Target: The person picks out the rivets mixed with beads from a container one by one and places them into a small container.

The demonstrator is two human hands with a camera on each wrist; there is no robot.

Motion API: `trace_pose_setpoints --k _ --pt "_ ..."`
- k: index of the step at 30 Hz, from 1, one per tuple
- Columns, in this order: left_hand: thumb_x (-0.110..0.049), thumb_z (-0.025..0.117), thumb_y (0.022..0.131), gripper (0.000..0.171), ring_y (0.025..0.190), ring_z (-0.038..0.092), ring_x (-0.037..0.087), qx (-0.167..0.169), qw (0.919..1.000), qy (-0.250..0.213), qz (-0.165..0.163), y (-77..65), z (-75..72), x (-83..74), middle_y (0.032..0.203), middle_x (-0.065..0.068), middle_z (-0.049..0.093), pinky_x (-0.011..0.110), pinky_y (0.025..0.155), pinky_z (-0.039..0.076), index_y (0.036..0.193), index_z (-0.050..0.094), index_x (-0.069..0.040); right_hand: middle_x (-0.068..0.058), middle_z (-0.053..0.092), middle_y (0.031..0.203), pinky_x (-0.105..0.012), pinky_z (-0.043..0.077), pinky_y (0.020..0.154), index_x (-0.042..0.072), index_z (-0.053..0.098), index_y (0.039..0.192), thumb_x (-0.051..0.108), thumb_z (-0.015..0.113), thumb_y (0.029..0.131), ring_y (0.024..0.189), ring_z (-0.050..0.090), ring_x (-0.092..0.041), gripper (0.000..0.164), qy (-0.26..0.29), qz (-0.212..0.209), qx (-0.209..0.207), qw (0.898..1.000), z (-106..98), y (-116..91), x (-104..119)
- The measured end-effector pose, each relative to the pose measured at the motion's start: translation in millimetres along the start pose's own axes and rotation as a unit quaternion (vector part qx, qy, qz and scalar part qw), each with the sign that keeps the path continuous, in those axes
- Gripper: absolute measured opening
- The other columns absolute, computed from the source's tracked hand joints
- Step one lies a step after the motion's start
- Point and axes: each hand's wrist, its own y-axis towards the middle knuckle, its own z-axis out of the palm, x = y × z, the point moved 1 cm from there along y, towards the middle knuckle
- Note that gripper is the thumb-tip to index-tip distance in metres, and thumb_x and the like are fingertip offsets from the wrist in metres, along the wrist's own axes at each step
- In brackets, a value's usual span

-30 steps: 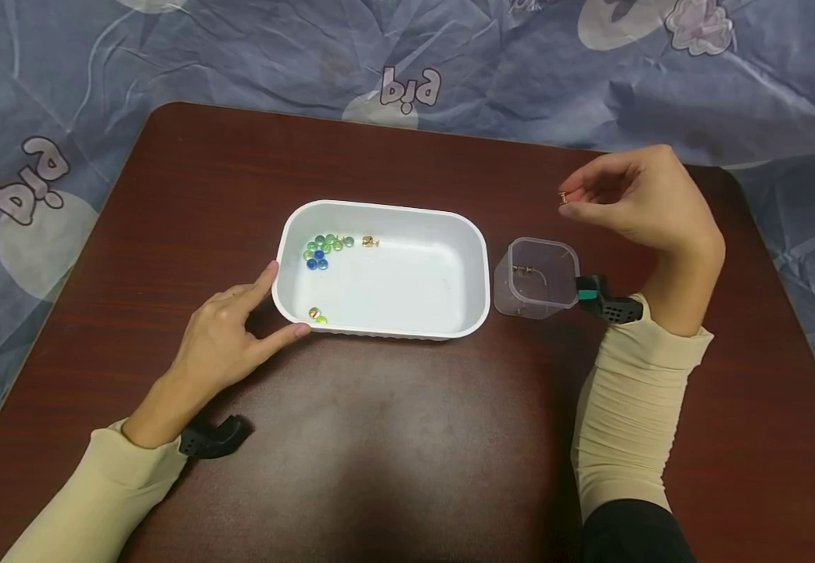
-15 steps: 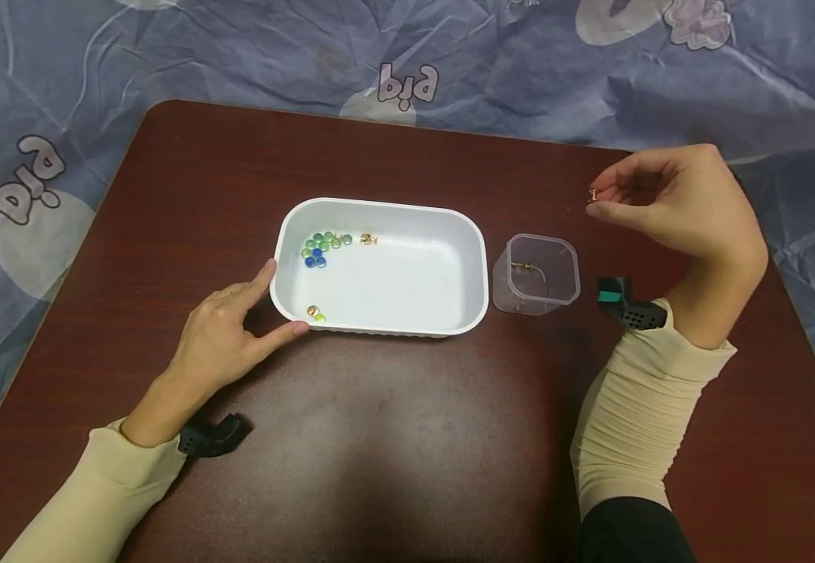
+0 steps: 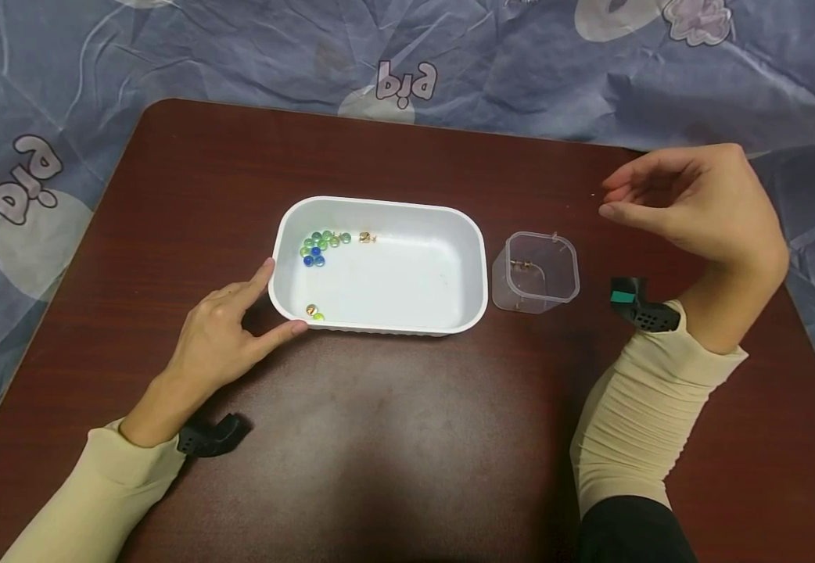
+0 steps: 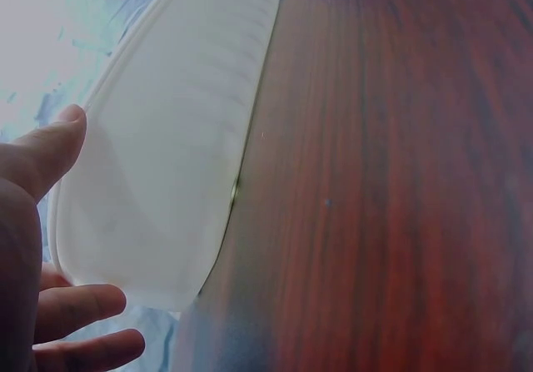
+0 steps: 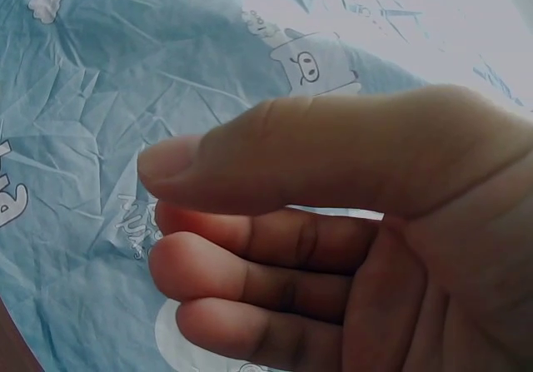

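Note:
My left hand point(image 3: 213, 332) steadies the white tray point(image 3: 407, 309) at its left end, thumb on the near rim and fingertips against the side. In the left wrist view the thumb lies along the tray's rim. Green and blue glass beads point(image 3: 319, 246) cluster in the tray's far left, with a small gold piece point(image 3: 365, 237) beside them. A gold-toned bead point(image 3: 312, 310) lies by the near wall. My right hand point(image 3: 703, 199) hovers right of the clear plastic cup point(image 3: 541, 299), thumb and curved fingers apart, nothing between them. A tiny gold piece point(image 3: 555, 235) shows at the cup's far rim.
Inside the cup lies another small gold piece point(image 3: 525, 265). The cup stands just right of the tray on the dark wooden table point(image 3: 379, 438). A blue printed cloth point(image 3: 238, 55) hangs behind the table's far edge.
My right hand has moved right and let go of the small gold piece it pinched; a tiny gold piece now shows at the cup's rim. My left hand stays on the tray.

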Motion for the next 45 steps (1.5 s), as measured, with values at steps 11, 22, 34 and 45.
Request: trace_pose_setpoints --k 11,22,34,45 --pt "-0.081 0.045 0.083 0.1 0.089 0.067 0.041 -0.002 1.0 -0.002 0.003 0.4 0.6 0.3 0.107 0.028 0.069 0.054 0.072 0.052 0.136 0.057 0.003 0.007 0.074 0.078 -0.011 0.047 0.056 -0.004 0.074 0.092 -0.005 0.078 0.079 0.063 0.066 -0.004 0.014 -0.021 -0.006 -0.005 1.0 0.2 0.4 1.5" --pt "-0.081 0.045 0.083 0.1 0.09 0.067 0.041 -0.004 1.0 -0.007 0.004 0.9 0.3 -0.3 0.108 0.029 0.068 0.055 0.074 0.052 0.135 0.057 0.004 0.01 0.074 0.08 -0.01 0.045 0.058 0.003 0.076 0.09 -0.005 0.077 0.079 0.064 0.065 -0.003 0.013 -0.016 0.002 0.0 1.0 3.9 2.8 1.5" --pt "-0.081 0.046 0.082 0.1 0.089 0.067 0.042 -0.004 1.0 -0.006 0.003 0.3 0.5 0.0 0.108 0.029 0.068 0.055 0.073 0.052 0.135 0.057 0.004 0.011 0.072 0.078 -0.011 0.045 0.059 0.001 0.075 0.09 -0.001 0.077 0.081 0.062 0.063 -0.002 0.01 -0.037 -0.009 0.015 0.999 11.4 8.4 4.3" --pt "-0.08 0.047 0.083 0.1 0.087 0.067 0.042 -0.005 0.9999 -0.007 0.006 0.6 0.6 -0.2 0.106 0.029 0.069 0.055 0.07 0.052 0.135 0.057 0.004 0.013 0.071 0.078 -0.013 0.042 0.06 0.005 0.076 0.091 0.007 0.077 0.084 0.064 0.059 -0.003 0.007 -0.072 -0.018 0.035 0.997 24.8 15.9 11.3"
